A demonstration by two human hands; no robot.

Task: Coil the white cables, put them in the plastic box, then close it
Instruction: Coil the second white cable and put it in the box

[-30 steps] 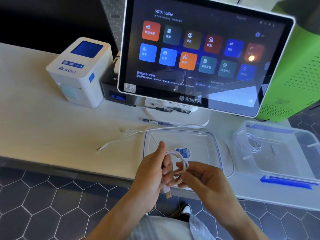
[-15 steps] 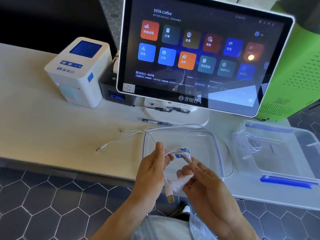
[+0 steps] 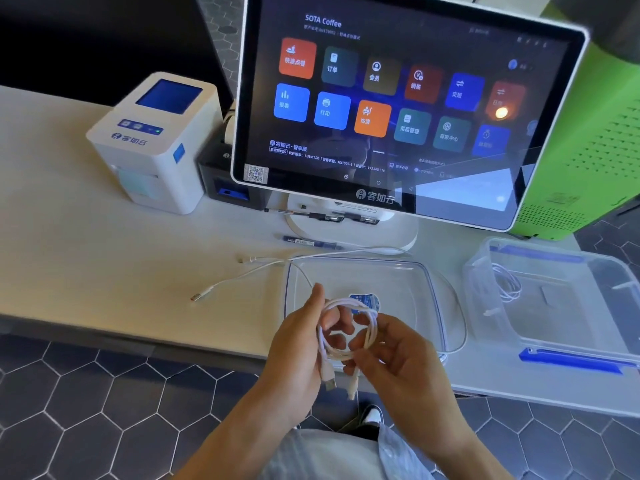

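A coiled white cable (image 3: 348, 332) hangs between both hands at 6 o'clock, its two plugs dangling below. The left hand (image 3: 298, 351) pinches its left side; the right hand (image 3: 398, 358) closes its grip on the right. Behind lies the clear lid (image 3: 415, 282); the plastic box (image 3: 568, 327) sits at 3 o'clock, another loose cable (image 3: 242, 277) on the desk (image 3: 104, 265) at 10 o'clock.

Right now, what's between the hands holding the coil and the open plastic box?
Head view: between the hands with the coiled cable and the plastic box lie the clear lid's right edge and a loose white cable.
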